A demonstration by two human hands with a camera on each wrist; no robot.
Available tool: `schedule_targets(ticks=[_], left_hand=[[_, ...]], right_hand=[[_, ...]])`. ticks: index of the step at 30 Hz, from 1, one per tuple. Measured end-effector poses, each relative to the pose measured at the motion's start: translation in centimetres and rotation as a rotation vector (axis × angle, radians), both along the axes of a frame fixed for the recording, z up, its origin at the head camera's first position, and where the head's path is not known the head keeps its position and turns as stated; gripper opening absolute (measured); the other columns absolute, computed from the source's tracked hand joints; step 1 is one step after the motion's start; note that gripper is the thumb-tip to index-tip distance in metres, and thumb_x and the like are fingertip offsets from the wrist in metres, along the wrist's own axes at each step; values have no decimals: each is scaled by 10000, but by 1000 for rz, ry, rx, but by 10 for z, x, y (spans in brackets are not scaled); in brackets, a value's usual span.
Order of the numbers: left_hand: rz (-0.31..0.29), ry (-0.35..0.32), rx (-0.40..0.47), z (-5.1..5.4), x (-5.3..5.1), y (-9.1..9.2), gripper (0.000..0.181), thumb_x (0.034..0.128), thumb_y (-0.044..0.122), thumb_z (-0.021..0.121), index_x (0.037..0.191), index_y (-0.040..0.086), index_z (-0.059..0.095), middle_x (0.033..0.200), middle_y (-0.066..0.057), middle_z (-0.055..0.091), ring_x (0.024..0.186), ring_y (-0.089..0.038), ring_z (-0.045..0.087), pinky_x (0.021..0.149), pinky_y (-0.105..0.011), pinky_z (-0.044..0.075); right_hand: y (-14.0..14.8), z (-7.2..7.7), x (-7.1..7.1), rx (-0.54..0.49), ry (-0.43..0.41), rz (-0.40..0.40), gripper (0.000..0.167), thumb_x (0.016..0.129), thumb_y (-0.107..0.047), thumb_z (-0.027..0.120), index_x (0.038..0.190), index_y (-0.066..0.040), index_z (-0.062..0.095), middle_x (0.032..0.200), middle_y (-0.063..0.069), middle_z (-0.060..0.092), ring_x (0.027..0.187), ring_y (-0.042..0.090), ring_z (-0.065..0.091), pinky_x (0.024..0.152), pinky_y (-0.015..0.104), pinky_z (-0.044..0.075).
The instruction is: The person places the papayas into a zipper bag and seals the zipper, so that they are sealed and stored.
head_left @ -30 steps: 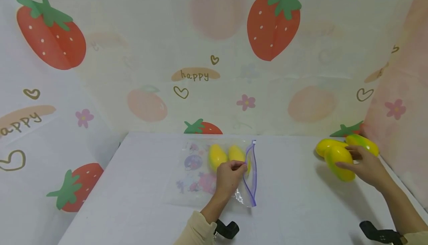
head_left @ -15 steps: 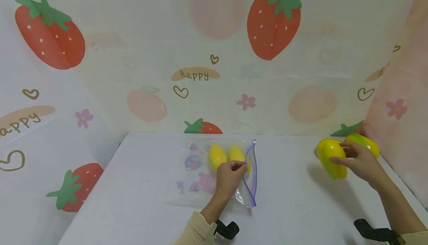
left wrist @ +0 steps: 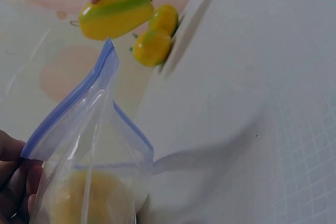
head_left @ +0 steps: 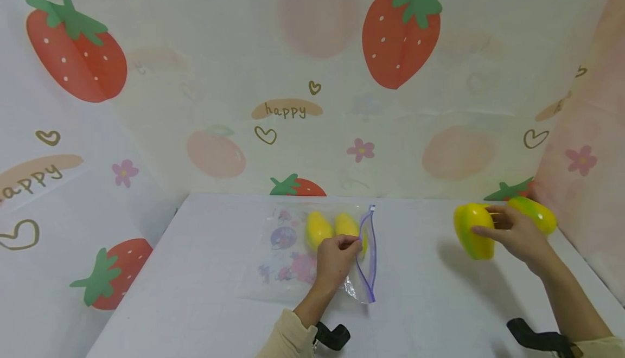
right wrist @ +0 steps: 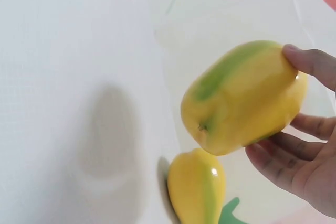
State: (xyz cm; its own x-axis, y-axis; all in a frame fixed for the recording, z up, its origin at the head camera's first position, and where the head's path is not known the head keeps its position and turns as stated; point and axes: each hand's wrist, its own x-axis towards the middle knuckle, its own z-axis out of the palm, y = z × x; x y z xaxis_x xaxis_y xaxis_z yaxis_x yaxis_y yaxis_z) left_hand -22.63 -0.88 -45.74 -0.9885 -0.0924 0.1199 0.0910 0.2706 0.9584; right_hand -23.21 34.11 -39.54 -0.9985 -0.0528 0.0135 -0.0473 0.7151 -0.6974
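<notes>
A clear zip bag (head_left: 283, 260) with a purple zip edge lies on the table, its mouth parted toward the right. Yellow mangoes (head_left: 318, 230) show through its printed plastic. My left hand (head_left: 336, 263) pinches the bag's rim at the mouth; in the left wrist view the purple edge (left wrist: 65, 103) rises from those fingers. Off to the right, my right hand (head_left: 520, 238) grips a yellow-green mango (head_left: 472, 230) above the table, thumb on one side and fingers on the other. The right wrist view shows this mango (right wrist: 244, 98) tilted, its shadow falling on the table.
Two more mangoes rest at the table's back right: one (head_left: 534, 214) is plain in the head view, the other mostly behind the held one. The left wrist view shows both, the nearer mango (left wrist: 152, 48) included. Strawberry-patterned walls (head_left: 400, 146) stand behind and beside the white table (head_left: 185, 271).
My right hand has carried the mango a short way left, off from the two behind it. The left hand and the bag have stayed in place.
</notes>
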Motion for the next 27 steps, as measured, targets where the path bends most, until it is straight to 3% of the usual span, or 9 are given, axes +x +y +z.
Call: schedule_targets(ticks=[5, 13, 20, 27], left_hand=[[1, 1, -4, 0, 1, 0, 150, 832, 178, 721, 875, 44, 773, 790, -59, 743, 690, -34, 601, 647, -178, 505], [-1, 10, -3, 0, 0, 0, 145, 827, 169, 725, 876, 41, 773, 793, -68, 744, 698, -46, 607, 647, -182, 505], [4, 8, -1, 1, 1, 1, 144, 825, 170, 724, 866, 41, 772, 783, -65, 742, 686, -39, 601, 641, -178, 501], [3, 3, 8, 1, 1, 0, 147, 831, 173, 721, 872, 41, 771, 796, -64, 742, 701, -48, 599, 653, -179, 504]], right_hand=[[-6, 0, -1, -26, -13, 4, 721, 941, -388, 616, 1412, 86, 347, 1311, 347, 509, 1115, 425, 557, 912, 606, 480], [-17, 2, -5, -31, -27, 2, 722, 931, -417, 623, 1407, 73, 388, 1293, 328, 544, 1062, 332, 585, 810, 345, 515], [-29, 2, -8, -60, -68, -8, 787, 921, -471, 614, 1432, 63, 345, 1351, 347, 489, 1128, 403, 560, 904, 524, 514], [-43, 2, -10, -91, -76, -15, 818, 911, -494, 619, 1440, 59, 331, 1356, 343, 488, 1123, 398, 569, 932, 540, 501]])
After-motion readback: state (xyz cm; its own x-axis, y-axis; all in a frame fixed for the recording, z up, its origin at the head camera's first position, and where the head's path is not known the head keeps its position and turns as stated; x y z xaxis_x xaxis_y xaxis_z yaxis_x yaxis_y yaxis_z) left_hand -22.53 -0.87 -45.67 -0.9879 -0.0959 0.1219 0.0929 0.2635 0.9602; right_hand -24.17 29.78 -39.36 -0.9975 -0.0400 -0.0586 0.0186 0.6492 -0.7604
